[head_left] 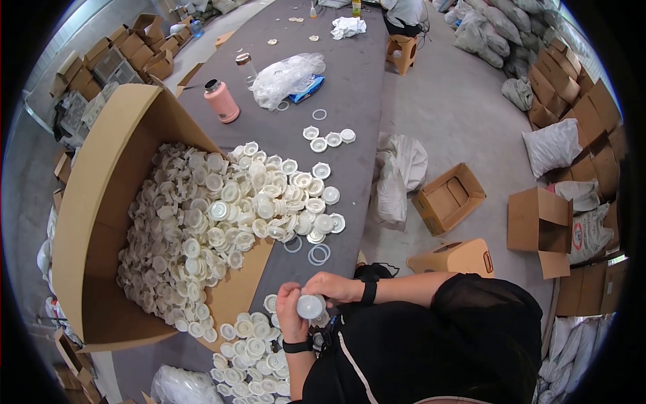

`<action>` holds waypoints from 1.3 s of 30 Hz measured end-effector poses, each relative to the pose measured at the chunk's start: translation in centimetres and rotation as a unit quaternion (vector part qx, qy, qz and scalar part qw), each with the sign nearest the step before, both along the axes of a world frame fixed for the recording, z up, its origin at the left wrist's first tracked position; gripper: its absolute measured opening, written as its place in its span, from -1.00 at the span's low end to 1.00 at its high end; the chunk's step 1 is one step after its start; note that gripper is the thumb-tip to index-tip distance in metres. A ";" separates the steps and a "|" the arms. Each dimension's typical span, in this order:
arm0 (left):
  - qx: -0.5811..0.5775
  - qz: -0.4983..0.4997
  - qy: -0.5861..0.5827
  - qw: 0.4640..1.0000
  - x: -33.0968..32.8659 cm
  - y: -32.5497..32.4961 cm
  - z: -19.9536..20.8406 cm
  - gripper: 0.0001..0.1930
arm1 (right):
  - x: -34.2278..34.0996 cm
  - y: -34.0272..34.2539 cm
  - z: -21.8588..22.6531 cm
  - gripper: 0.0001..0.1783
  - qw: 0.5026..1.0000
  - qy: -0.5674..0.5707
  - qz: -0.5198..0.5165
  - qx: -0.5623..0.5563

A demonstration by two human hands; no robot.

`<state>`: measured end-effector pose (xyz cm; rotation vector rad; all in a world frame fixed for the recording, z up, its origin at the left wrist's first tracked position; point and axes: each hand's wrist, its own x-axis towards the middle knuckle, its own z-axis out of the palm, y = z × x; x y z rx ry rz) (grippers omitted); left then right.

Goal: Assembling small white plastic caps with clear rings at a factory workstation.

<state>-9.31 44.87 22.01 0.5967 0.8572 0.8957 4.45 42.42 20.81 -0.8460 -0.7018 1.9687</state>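
White plastic cap (311,306), likely light, stiff and a little slick, is pinched between left hand (291,316) and right hand (334,287), fingers clenched on its rim, the best hold

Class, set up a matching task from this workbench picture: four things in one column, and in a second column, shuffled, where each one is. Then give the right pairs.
Things:
1. pink bottle
2. white cap
3. clear rings
4. small open carton

Places:
A. on the floor, right of the table
B. held between both hands
C. standing on the table beyond the big cardboard box
D. lying on the table just past the heap of caps

Pairs: 1-C, 2-B, 3-D, 4-A
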 end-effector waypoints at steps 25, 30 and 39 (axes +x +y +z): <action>0.366 0.000 0.747 0.555 -5.1 16.3 -12.5 -0.49 | 3.2 3.1 -9.8 -0.72 0.972 -0.162 -0.006 -0.173; 0.339 0.029 0.688 0.642 -8.3 17.1 -16.0 -0.73 | 2.7 4.4 -10.5 -0.72 0.965 -0.165 -0.011 -0.206; 0.524 -0.128 0.503 0.676 1.5 6.6 -11.0 -0.86 | -0.2 5.7 -12.7 -0.70 0.923 0.159 -0.135 -0.324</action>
